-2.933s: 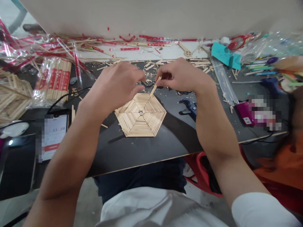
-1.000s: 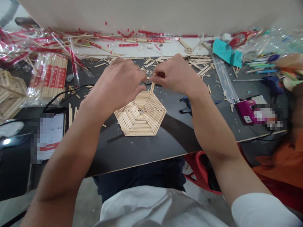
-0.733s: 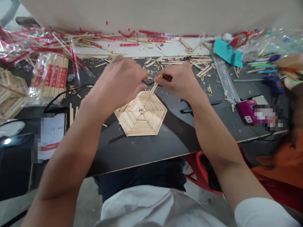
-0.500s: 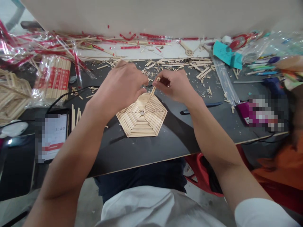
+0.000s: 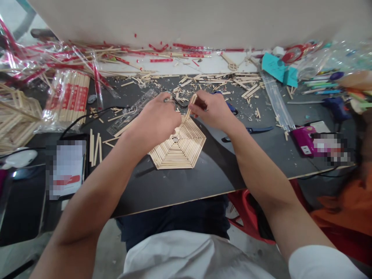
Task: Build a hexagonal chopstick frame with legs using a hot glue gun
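Observation:
On the dark table lies a hexagonal panel [image 5: 181,155] of thin wooden sticks in nested rows, with a small hole at its centre. My right hand [image 5: 213,108] pinches short wooden sticks [image 5: 191,107], tilted upward over the panel's far corner; their lower end reaches the panel. Over the panel's upper left part is my left hand [image 5: 159,120], fingers curled downward and covering that section. Whatever those fingers hold or press is hidden. Behind my left wrist a clear plastic ruler or stencil [image 5: 130,110] lies on the table.
Wooden offcuts [image 5: 209,79] litter the back. Packs of chopsticks [image 5: 68,93] and a wooden lattice piece [image 5: 17,110] lie left, beside a phone [image 5: 68,166]. Blue-handled cutters [image 5: 247,131], a purple box [image 5: 305,141] and a blue glue gun [image 5: 338,104] lie right.
My left hand has moved down and nearer the panel's centre, uncovering the plastic ruler or stencil behind it. My right hand keeps its pinch on the sticks, shifted slightly.

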The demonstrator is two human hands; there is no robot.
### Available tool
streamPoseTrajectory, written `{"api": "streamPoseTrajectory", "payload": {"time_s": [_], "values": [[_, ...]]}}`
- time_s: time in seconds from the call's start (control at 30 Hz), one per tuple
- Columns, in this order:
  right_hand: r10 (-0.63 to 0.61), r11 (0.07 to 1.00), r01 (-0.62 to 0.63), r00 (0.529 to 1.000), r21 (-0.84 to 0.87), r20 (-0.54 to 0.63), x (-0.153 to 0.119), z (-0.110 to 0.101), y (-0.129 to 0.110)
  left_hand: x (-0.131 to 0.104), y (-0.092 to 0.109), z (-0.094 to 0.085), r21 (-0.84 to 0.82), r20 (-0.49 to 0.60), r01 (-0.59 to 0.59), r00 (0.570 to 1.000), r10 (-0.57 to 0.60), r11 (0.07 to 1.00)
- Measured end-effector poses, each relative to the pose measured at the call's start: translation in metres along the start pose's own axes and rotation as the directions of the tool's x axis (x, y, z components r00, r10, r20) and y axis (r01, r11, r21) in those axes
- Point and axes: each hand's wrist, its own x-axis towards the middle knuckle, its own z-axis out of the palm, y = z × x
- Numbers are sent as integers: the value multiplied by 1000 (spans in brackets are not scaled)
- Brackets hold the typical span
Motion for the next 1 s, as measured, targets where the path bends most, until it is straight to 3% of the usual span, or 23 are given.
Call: {"api": "streamPoseTrajectory", "payload": {"time_s": [0.1, 0.57, 0.73, 0.87, 1.0], "values": [[9, 1000, -9, 1000, -6, 11, 0, 0, -1, 4, 9, 12, 149, 47, 16, 999, -24, 989], [-18, 1000, 18, 1000, -7, 12, 4, 3, 1, 7, 3, 26, 118, 41, 31, 999, -36, 993], [10, 996, -13, 999, 83, 32, 5, 3, 4, 9, 6, 10, 110, 38, 64, 997, -68, 992], [-17, 991, 15, 1000, 131, 17, 6, 5, 8, 9, 12, -15, 144, -99, 196, 978, -183, 970], [-42, 992, 43, 999, 116, -15, 7, 9, 12, 9, 13, -24, 1, -183, 221, 959, -217, 975]]}}
